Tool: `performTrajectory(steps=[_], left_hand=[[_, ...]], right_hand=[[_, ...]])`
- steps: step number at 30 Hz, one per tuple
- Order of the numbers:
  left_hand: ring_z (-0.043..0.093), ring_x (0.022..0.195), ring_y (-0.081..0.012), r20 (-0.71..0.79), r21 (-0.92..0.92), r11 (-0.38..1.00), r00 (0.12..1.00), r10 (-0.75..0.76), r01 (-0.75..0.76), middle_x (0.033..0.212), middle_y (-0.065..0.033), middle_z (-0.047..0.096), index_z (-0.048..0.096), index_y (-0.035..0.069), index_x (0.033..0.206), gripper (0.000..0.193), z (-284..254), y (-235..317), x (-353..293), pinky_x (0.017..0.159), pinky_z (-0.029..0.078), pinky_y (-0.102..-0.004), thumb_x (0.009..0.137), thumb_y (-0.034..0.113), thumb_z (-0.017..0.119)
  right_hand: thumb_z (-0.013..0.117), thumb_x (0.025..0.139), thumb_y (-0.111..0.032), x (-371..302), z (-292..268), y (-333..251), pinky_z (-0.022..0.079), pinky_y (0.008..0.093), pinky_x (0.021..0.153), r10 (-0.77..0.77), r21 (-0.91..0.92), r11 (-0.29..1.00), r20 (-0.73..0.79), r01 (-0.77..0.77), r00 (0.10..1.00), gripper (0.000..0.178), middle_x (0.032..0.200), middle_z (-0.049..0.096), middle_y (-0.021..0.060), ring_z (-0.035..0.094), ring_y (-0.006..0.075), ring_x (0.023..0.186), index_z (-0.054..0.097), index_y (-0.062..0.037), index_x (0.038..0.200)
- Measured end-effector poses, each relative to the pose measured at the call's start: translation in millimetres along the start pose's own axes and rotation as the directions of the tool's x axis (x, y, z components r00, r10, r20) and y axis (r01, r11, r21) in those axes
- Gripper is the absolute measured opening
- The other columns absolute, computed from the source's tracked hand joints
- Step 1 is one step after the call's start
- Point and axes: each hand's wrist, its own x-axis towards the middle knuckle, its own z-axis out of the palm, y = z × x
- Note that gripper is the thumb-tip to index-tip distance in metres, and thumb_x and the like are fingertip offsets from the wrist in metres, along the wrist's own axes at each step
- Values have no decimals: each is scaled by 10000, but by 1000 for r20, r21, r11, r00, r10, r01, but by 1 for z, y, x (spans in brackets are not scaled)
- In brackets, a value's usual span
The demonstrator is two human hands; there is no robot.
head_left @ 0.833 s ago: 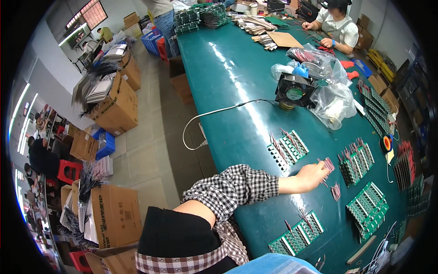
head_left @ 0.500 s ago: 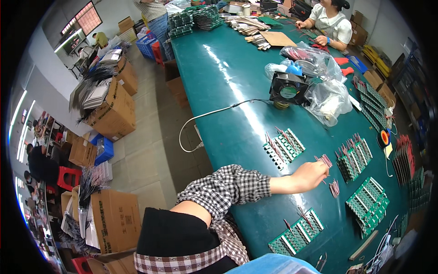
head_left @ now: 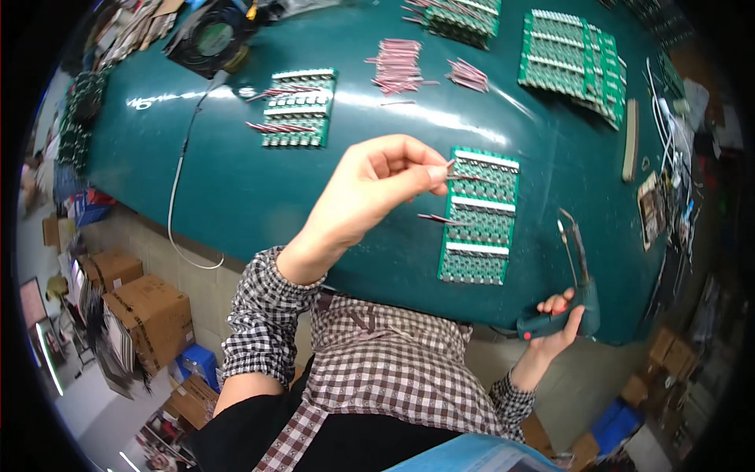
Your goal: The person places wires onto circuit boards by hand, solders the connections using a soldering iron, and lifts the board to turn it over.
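My left hand pinches a thin red-and-black wire between thumb and fingertips, at the left edge of a green circuit board panel. A few short wires lie on that panel, their ends sticking out to its left. In my right hand, to the right of the panel, is a dark green soldering gun with a red button. Its thin tip and feed tube point up and away from me, apart from the panel.
Piles of short wires lie beyond the panel. Another panel with wires lies to the left, and stacked panels are at the far right. A black fan with a white cable stands far left. A wooden strip lies right.
The view has turned down toward the near panel. My left hand has come back from the wire pile to the panel with a wire. My right hand with the soldering gun has come into view.
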Motion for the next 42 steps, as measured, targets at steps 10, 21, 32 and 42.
performTrajectory(steps=[10, 21, 32, 42], left_hand=[[651, 868, -90, 24, 146, 987, 998, -65, 61, 960, -36, 694, 669, -8, 1036, 156, 13, -20, 12, 773, 514, -241, 948, 121, 680], [534, 659, -23, 84, 548, 836, 996, -17, -32, 838, 7, 649, 654, -6, 991, 93, 32, -48, 3, 572, 436, -189, 934, 59, 686], [633, 640, -217, 174, 847, 447, 944, 279, -289, 792, -59, 652, 616, 69, 849, 106, 55, -82, 17, 565, 501, -335, 788, 36, 697], [636, 648, -288, 162, 870, 400, 933, 322, -289, 752, -84, 609, 568, 80, 807, 147, 65, -94, 19, 568, 520, -380, 746, 40, 696]], right_hand=[[531, 1019, -416, 4, 1, 0, 543, 338, 747, -33, 38, 999, 84, 30, 996, 440, 843, 582, 54, 597, 178, 805, 489, -12, 1189], [542, 1013, -412, 0, 5, -5, 578, 364, 747, -4, 50, 999, 117, -2, 993, 453, 875, 607, 81, 621, 210, 825, 511, 6, 1184], [631, 959, -405, -21, 9, -26, 625, 410, 810, -62, -150, 985, 128, 81, 990, 557, 1037, 628, 143, 653, 292, 1005, 482, 48, 1247], [730, 881, -366, -26, 31, -31, 645, 416, 725, -126, -351, 925, 81, 146, 989, 587, 985, 660, 207, 708, 330, 885, 582, 131, 1155]])
